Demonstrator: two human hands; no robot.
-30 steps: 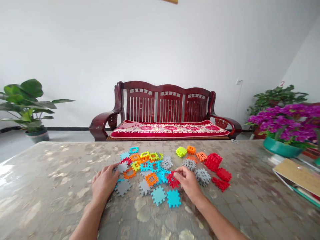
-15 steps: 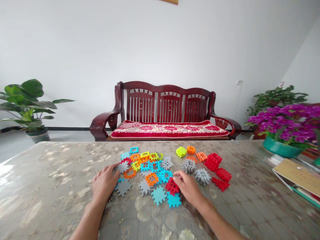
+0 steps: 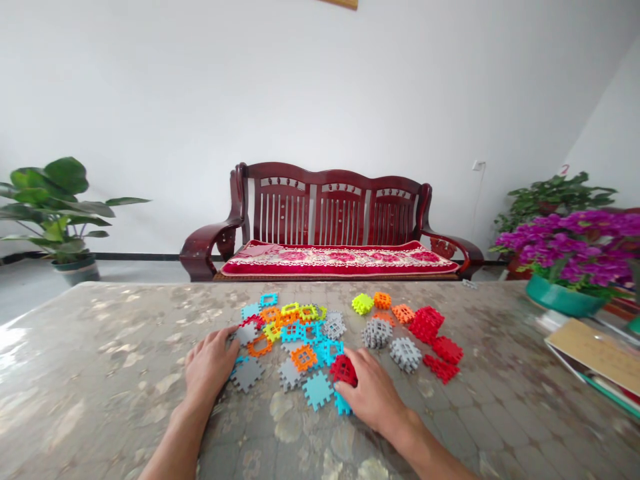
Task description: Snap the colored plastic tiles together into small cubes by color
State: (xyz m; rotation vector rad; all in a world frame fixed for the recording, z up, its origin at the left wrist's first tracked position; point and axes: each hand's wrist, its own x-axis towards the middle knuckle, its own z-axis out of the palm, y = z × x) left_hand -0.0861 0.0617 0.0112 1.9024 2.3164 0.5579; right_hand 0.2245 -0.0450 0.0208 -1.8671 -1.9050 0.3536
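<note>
Flat puzzle-edged plastic pieces lie mixed in the middle of the table. My right hand (image 3: 367, 387) is closed round a red windowed piece (image 3: 343, 371), thumb on its near side, above a blue piece (image 3: 342, 403) that it partly covers. My left hand (image 3: 211, 360) rests on the table at the left edge of the mixed pieces, fingertips by a light grey piece (image 3: 246, 334); its fingers are slightly spread, holding nothing visible. An orange windowed piece (image 3: 303, 358) and a pale teal piece (image 3: 318, 391) lie between the hands.
Grey stacks (image 3: 377, 333), red pieces (image 3: 427, 324), orange pieces (image 3: 383, 301) and a lime stack (image 3: 363, 304) stand on the right. Farther right are a teal flower pot (image 3: 565, 295) and papers (image 3: 597, 350). A wooden bench (image 3: 340, 200) stands behind the table (image 3: 125, 373).
My right hand has moved slightly nearer and its thumb has come round the red piece, which has shifted a little to the left. My left hand has stayed in place.
</note>
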